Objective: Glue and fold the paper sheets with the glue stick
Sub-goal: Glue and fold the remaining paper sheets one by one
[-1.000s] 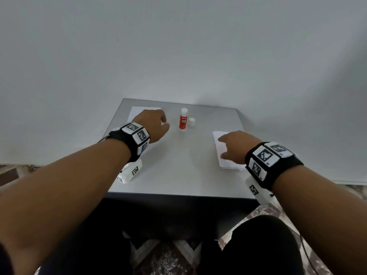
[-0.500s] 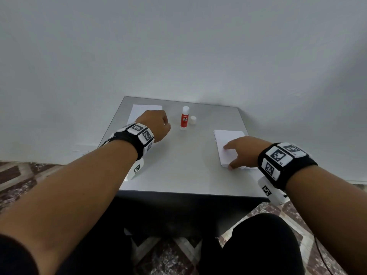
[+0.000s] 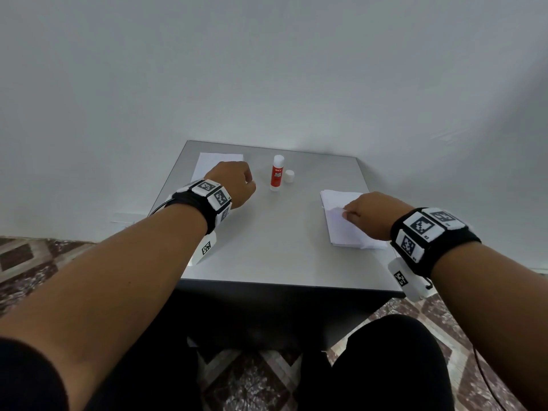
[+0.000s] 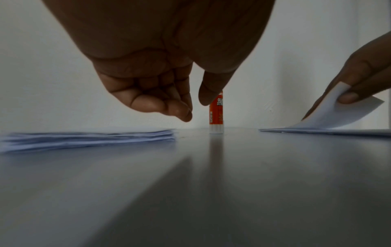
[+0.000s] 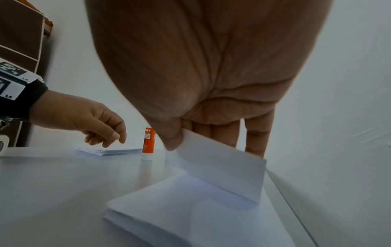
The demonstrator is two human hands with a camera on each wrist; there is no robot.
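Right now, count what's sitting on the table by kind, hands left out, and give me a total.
Paper stacks: 2, one by the left hand at, one at with its top sheet lifted by the right hand
Glue stick: 1, upright, uncapped
Cap: 1, beside the stick
Total: 4

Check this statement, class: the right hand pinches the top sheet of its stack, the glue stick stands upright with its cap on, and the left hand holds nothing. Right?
One slip: the glue stick stands uncapped; its cap sits beside it on the table, as the head view shows. The rest holds.
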